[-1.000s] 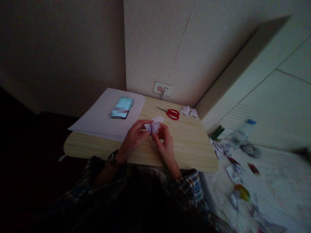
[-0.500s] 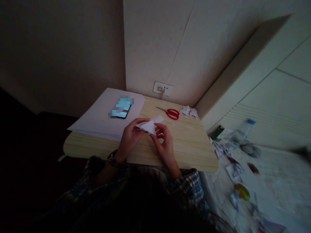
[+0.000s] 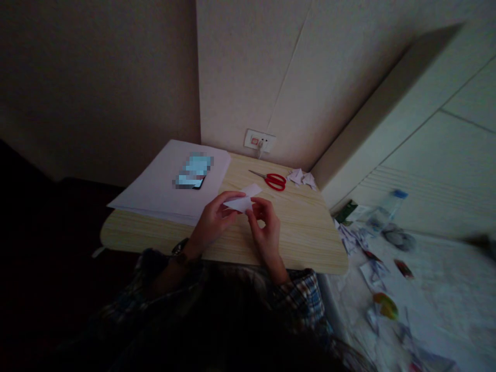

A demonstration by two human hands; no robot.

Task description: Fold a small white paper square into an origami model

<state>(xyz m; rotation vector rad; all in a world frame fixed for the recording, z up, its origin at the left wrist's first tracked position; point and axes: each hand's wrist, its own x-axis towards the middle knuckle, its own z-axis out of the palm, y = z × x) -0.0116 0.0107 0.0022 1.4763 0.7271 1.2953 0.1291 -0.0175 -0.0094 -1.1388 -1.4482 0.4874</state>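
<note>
The small folded paper point(image 3: 240, 204) is held over the desk point(image 3: 306, 232), nearer the person than the red-handled scissors point(image 3: 275, 182) and a little to their left. The left hand point(image 3: 214, 218) has its fingers closed on the paper's left side; the right hand point(image 3: 266, 227) pinches the right end between thumb and fingers, its palm open beneath.

It should be very light and fairly dry to the touch, somewhat stiff where layers overlap but soft at single flaps. Squeezing the middle would likely crush or crease it, so the folded edges and thicker corners look the better holds — a light pinch ought to do.

A white paper slip point(image 3: 252, 189) lies between the scissors and the hands, close behind the held piece, and could get in the fingers' way. Two small folded shapes, one point(image 3: 295, 176) beside the other point(image 3: 309, 180), sit just right of the scissors. Well to the scissors' left, large white sheets point(image 3: 151, 181) carry a phone point(image 3: 195, 170); the socket point(image 3: 251, 139) is on the wall beyond them.
</note>
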